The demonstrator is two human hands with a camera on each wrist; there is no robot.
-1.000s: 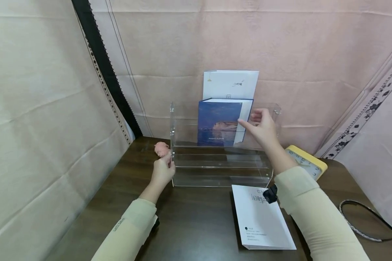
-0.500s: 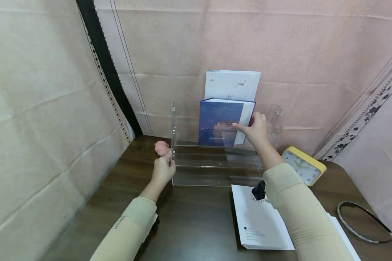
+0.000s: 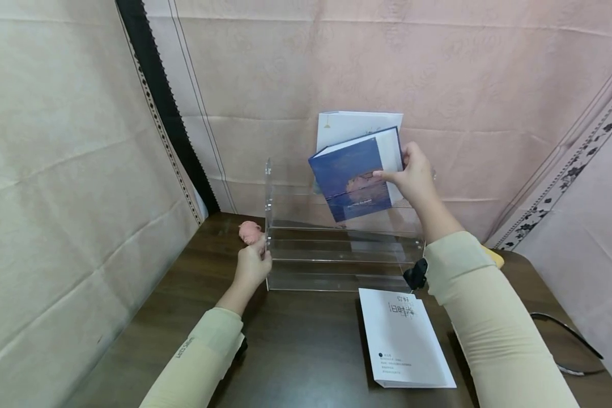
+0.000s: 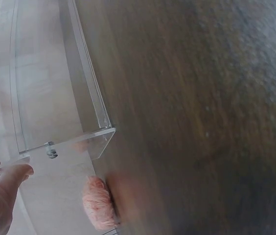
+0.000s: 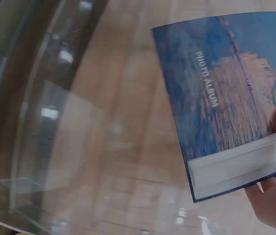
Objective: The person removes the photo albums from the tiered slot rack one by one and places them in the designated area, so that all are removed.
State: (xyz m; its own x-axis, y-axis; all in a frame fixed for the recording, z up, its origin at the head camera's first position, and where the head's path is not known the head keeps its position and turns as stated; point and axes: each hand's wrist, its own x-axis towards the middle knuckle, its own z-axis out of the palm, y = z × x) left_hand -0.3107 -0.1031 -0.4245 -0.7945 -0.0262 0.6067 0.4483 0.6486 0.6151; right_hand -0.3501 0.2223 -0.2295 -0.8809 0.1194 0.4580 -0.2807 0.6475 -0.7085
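My right hand (image 3: 413, 178) grips a blue photo album (image 3: 354, 181) by its right edge, thumb on the front cover and fingers behind. The album tilts, its right side higher, above the tiers of a clear acrylic rack (image 3: 336, 283). In the right wrist view the words on the album's cover (image 5: 216, 93) can be read. A white album (image 3: 331, 127) stands behind it on the rack, partly covered. With thumb and fingers my left hand (image 3: 252, 266) pinches the rack's left side panel, also seen in the left wrist view as a clear edge (image 4: 74, 141).
A white album (image 3: 405, 345) lies on the dark wooden table (image 3: 296, 351) in front of the rack. Beyond the left hand sits a pink fluffy thing (image 3: 250, 232). A yellow clock (image 3: 496, 258) is mostly hidden by the right arm, near a dark hoop (image 3: 573, 334).
My right hand has taken hold of the blue album, lifted it off its tier and tilted it. The left hand keeps its grip on the rack.
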